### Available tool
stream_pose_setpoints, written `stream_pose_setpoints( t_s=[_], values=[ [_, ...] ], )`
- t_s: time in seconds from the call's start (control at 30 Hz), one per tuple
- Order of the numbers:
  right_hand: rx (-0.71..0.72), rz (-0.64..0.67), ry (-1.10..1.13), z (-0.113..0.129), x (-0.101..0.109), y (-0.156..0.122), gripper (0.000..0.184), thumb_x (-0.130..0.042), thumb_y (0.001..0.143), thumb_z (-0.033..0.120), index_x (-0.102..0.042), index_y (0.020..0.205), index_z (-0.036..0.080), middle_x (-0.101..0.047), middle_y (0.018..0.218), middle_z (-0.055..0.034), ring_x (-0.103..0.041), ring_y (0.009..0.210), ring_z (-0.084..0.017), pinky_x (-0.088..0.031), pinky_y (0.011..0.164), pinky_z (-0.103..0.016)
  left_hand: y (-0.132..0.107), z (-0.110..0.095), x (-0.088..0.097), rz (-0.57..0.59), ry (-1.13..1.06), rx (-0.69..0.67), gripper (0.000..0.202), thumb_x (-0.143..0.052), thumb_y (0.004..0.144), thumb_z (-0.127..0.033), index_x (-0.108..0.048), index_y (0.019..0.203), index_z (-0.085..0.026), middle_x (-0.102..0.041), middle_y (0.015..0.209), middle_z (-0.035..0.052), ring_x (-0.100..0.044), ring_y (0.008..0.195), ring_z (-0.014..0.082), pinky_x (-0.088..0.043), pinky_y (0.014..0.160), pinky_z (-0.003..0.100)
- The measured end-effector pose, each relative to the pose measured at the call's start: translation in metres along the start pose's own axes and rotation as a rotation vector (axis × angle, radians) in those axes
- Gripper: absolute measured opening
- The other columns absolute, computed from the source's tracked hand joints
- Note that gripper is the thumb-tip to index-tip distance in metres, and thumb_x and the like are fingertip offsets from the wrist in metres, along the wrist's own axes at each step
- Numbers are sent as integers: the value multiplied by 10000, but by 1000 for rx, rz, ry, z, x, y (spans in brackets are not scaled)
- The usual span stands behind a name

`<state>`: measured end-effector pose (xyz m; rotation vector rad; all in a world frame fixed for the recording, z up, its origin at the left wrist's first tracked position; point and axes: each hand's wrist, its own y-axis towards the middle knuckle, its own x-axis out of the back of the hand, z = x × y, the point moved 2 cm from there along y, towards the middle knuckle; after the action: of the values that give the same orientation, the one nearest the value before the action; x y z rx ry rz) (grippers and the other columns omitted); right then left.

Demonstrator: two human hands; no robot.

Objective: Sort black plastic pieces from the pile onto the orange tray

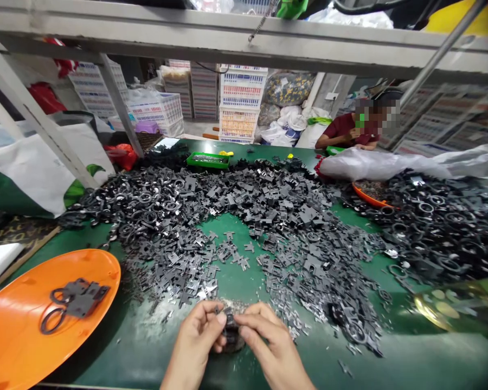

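A small black part (229,319), blocky in outline, sits near 6 o'clock in the view, pinched by the left hand (198,337) from its 9 o'clock side, with fingertips of the right hand (271,337) up against it at 3 o'clock. Its upper end points roughly toward 12 o'clock; the 2 hands partly cover it, so its full shape and finer details cannot be made out.

A tall stack of white plastic crates (244,89) stands beyond the green counter (146,357). Left of the stack are more white crates (156,111) and a pale patch of floor (195,128); right of it, bulging sacks (290,88) and a grey wall section (344,85). A pale metal beam (244,40) crosses above the stack's visible part.
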<state>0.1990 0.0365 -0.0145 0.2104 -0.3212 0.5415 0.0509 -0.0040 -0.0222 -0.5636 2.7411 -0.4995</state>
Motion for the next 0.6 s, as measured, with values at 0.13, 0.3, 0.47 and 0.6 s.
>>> stream_pose_setpoints(
  t_s=[0.13,0.3,0.47,0.6],
  values=[
    [-83,-120,127,-8,-13,-2,219,-540,891,384,-676,984,240,-647,865,-47,-596,799,-179,-457,718,-273,0,1,-3,-33,29,-54,500,-746,581,-590,-667,812,-154,-636,623,-3,-569,576,122,-470,518,204],
    [-252,-292,330,-22,-25,-4,293,-622,812,471,-603,924,201,-637,749,-19,-573,688,-161,-449,650,-257,-3,1,-5,-42,60,-79,503,-733,586,-610,-671,778,-150,-652,639,2,-559,590,119,-467,529,198],
    [-264,-229,337,-32,-29,-6,285,-614,816,470,-553,865,196,-596,747,-10,-543,665,-148,-436,613,-244,-4,1,-5,-10,38,-71,487,-743,588,-596,-660,756,-146,-632,606,-14,-538,549,99,-451,525,192],
    [-262,-162,221,-27,-28,-5,275,-529,875,454,-528,985,202,-578,786,-9,-554,716,-162,-442,676,-272,-4,3,-5,43,11,-37,484,-739,607,-587,-648,768,-140,-634,623,-8,-542,538,95,-445,516,192]
  ],
)
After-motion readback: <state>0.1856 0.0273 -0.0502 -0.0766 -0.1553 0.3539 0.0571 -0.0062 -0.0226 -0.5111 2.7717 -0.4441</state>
